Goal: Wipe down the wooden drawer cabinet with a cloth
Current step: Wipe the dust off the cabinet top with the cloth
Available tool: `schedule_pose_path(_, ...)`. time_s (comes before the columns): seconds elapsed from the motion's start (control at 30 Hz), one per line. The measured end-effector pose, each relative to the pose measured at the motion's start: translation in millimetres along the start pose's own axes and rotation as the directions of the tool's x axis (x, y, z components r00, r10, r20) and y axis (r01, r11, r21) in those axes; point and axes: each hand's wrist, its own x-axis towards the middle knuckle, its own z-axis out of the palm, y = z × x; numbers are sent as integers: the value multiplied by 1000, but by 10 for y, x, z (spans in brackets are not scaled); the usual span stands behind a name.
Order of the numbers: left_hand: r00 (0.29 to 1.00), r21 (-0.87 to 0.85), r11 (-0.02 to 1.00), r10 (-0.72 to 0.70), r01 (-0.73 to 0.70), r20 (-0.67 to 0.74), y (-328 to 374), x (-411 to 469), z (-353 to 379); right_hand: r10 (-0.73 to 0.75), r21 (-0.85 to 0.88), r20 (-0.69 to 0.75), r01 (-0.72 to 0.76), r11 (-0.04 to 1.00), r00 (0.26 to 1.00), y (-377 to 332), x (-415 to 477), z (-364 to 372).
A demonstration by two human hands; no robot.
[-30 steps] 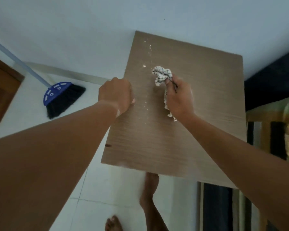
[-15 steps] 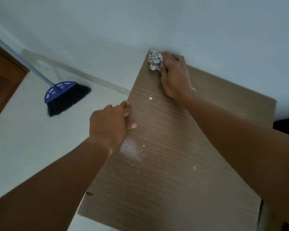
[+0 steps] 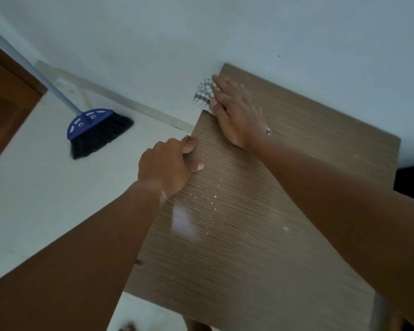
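Wood-grain cabinet top [image 3: 285,211] against the wall, needing steadying: left hand [image 3: 165,168] curling round its left edge. Right hand [image 3: 237,115] pressing flat on checked cloth [image 3: 203,95] at far-left corner (overhanging). Sweeping crumbs [image 3: 213,199] edgeward, keeping pressure even.
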Motion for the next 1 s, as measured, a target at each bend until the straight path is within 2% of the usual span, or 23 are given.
schedule_pose_path(0.1,995,-244,969,-47,25,-84,-218,-246,120,-38,-12,39,38,999,999,-200,-515,113)
schedule_pose_path(0.2,989,-437,898,-102,45,-108,-544,-713,273,-38,-12,66,39,999,997,-473,-1105,224)
schedule_pose_path(0.4,991,-485,871,-119,76,-58,-1182,-1553,337,-40,0,107,40,999,993,-1261,-2273,513)
schedule_pose_path(0.57,994,-576,811,-107,105,31,-1385,-1862,393,-56,6,56,56,998,997,-1692,-2838,762)
schedule_pose_path(0.73,995,-598,795,-65,101,80,-1494,-1942,399,-137,48,-38,139,989,990,-1784,-3222,909)
schedule_pose_path(0.9,995,-632,768,-61,101,85,-1575,-2019,457,-262,-2,-111,264,965,959,-1632,-3660,882)
schedule_pose_path(1.0,993,-691,714,-72,118,95,-1646,-2090,535,-170,75,-159,184,980,973,-1663,-3843,834)
